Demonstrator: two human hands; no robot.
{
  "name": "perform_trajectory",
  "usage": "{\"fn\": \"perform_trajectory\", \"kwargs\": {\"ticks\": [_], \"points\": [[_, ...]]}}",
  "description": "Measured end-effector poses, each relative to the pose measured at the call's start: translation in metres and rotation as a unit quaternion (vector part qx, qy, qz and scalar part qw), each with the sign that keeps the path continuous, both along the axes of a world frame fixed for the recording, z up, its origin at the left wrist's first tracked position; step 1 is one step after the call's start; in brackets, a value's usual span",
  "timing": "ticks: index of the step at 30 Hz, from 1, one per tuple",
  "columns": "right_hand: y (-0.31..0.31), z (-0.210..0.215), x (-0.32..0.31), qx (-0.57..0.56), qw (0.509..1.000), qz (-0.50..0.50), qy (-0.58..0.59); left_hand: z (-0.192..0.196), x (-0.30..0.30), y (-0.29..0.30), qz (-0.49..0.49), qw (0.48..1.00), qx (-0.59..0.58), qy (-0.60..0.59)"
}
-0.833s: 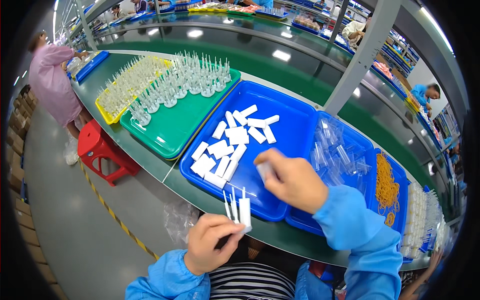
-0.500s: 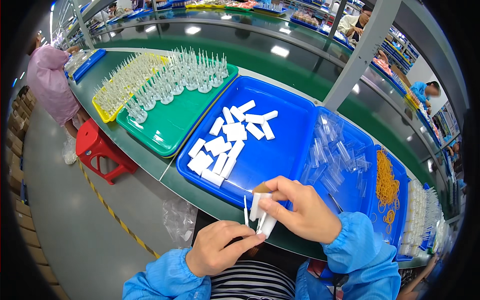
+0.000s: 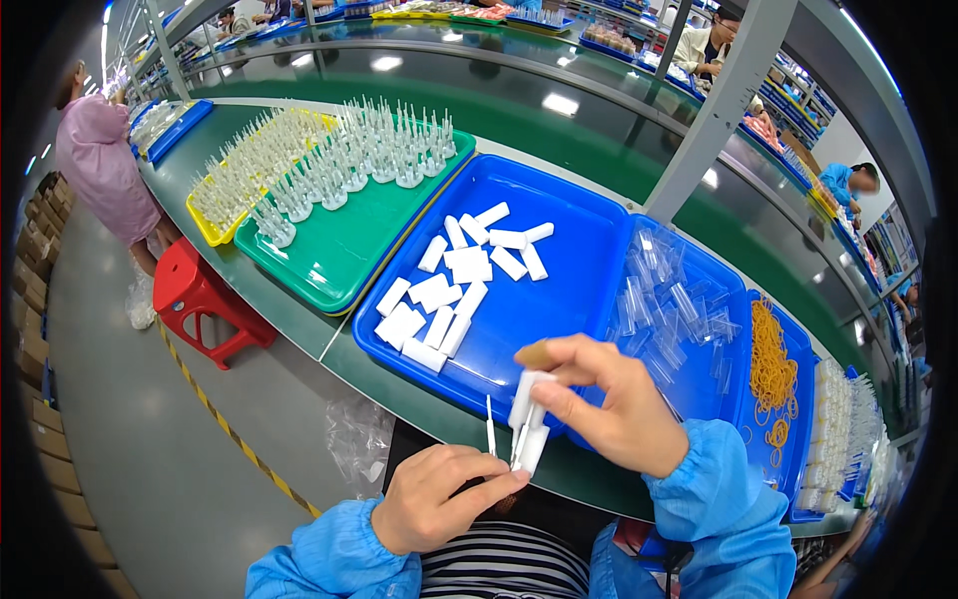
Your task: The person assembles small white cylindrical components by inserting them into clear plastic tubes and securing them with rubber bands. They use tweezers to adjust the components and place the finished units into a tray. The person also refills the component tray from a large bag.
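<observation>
My left hand (image 3: 439, 496) is closed near the table's front edge. It pinches a white piece with thin upright prongs (image 3: 490, 426); the base is hidden by my fingers. My right hand (image 3: 611, 397) grips a white rectangular block (image 3: 525, 397) between thumb and fingers, just above the left fingertips. A brownish cover (image 3: 534, 354) sits on one right fingertip. Another white block (image 3: 533, 449) stands below the first, against the prongs. Similar white blocks (image 3: 469, 264) lie loosely in the blue tray (image 3: 569, 290) beyond my hands.
A green tray (image 3: 329, 275) and a yellow tray (image 3: 215, 232) at left hold several pronged pieces (image 3: 364, 155). To the right are clear plastic tubes (image 3: 659, 299), yellow rubber bands (image 3: 771, 359) and stacked white pieces (image 3: 828, 429). A metal post (image 3: 723, 110) rises behind the trays.
My right hand has shifted slightly right and tilted, turning its white block narrower side toward view. More of the lower block and the prongs shows. My left hand stays nearly still.
</observation>
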State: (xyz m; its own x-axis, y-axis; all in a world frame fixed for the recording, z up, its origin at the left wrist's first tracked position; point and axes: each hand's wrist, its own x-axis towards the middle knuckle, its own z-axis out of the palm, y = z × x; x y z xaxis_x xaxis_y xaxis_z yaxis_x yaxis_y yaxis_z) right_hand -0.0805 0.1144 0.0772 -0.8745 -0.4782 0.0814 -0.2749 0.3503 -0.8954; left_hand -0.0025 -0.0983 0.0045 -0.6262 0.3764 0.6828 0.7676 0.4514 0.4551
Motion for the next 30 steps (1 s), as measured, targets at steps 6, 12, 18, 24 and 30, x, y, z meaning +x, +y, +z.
{"fn": "perform_trajectory", "kwargs": {"ticks": [6, 12, 18, 24, 30], "points": [[-0.002, 0.000, 0.005, 0.056, 0.987, 0.077, 0.126, 0.000, -0.003, -0.003, -0.001, 1.000, -0.005, 0.015], [-0.010, -0.008, 0.012, 0.008, 0.967, 0.117, 0.224, -0.009, -0.008, -0.001, 0.039, 0.992, 0.107, 0.044], [-0.016, -0.015, 0.025, -0.089, 0.994, 0.042, 0.053, -0.009, -0.007, -0.001, 0.040, 0.977, 0.206, -0.048], [-0.013, -0.014, -0.030, 0.049, 0.969, 0.074, 0.229, -0.012, -0.010, -0.007, 0.065, 0.978, 0.175, -0.092], [-0.011, -0.029, -0.140, 0.316, 0.917, -0.061, 0.236, -0.011, -0.019, -0.001, 0.035, 0.985, 0.148, -0.081]]}}
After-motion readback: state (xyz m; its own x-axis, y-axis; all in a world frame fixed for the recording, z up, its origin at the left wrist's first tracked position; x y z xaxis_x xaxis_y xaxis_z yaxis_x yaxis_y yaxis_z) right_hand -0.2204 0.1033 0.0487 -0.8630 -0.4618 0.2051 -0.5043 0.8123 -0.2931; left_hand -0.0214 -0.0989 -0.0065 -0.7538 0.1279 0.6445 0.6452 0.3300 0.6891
